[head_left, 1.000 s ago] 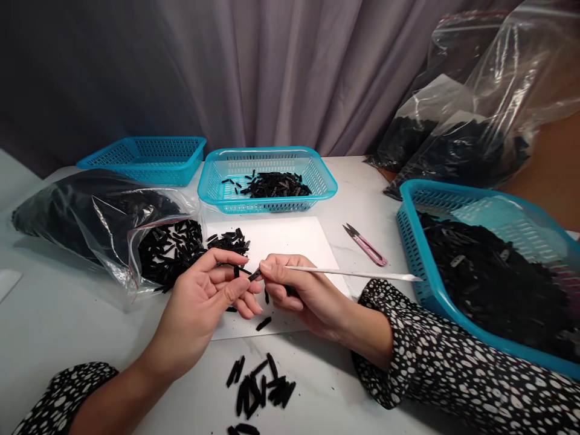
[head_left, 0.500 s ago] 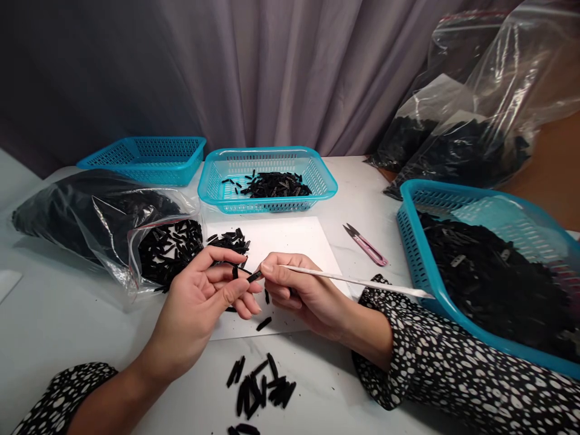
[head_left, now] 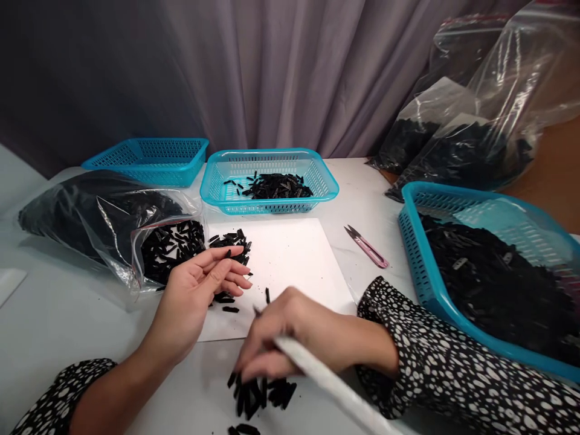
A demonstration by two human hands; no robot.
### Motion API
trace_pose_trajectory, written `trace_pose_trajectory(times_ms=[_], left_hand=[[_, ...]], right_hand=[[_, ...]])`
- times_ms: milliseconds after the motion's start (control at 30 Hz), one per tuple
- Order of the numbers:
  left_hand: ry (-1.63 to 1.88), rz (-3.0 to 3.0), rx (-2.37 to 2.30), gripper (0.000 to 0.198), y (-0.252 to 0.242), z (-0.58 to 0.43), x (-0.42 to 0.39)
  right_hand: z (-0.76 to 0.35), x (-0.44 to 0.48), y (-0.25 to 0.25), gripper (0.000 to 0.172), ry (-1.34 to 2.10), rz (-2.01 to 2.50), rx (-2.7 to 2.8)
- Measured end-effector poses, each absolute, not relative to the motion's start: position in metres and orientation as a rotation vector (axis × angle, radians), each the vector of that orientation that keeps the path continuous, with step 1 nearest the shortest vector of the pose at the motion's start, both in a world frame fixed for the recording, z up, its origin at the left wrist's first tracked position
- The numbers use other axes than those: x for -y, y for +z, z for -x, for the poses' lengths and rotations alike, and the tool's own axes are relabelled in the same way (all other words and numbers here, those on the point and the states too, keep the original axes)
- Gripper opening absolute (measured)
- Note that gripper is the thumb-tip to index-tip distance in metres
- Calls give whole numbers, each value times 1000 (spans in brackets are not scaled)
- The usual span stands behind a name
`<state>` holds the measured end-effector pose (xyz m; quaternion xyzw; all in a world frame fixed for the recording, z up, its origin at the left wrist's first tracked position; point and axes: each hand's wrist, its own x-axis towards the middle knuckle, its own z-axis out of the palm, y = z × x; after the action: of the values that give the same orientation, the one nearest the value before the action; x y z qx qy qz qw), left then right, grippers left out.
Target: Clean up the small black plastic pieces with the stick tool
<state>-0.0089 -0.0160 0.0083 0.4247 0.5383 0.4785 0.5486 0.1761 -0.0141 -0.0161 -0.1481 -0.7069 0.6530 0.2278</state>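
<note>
White stick gripped in right hand, fingertips on black pieces; left hand spread open.

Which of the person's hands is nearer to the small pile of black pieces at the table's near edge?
Right. The right hand, holding a white stick, has its fingertips at the small pile. The left hand is farther back, open over the white sheet.
</note>
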Motion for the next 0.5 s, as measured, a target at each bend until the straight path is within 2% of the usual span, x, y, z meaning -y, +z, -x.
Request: trace_pose_trajectory(times_ms=[67, 133, 300, 500], left_hand=[[1104, -1018, -1304, 24, 7, 9, 14], [1063, -1059, -1324, 23, 7, 8, 14], [973, -1195, -1377, 20, 11, 5, 18], [900, -1330, -1414, 22, 12, 5, 23]], right_hand=[[-175, 18, -18, 29, 1697, 252, 2171], [-174, 18, -20, 33, 1594, 288, 2176], [-173, 5, -20, 36, 1429, 868, 1563], [-173, -3, -23, 40, 1624, 962, 1236]])
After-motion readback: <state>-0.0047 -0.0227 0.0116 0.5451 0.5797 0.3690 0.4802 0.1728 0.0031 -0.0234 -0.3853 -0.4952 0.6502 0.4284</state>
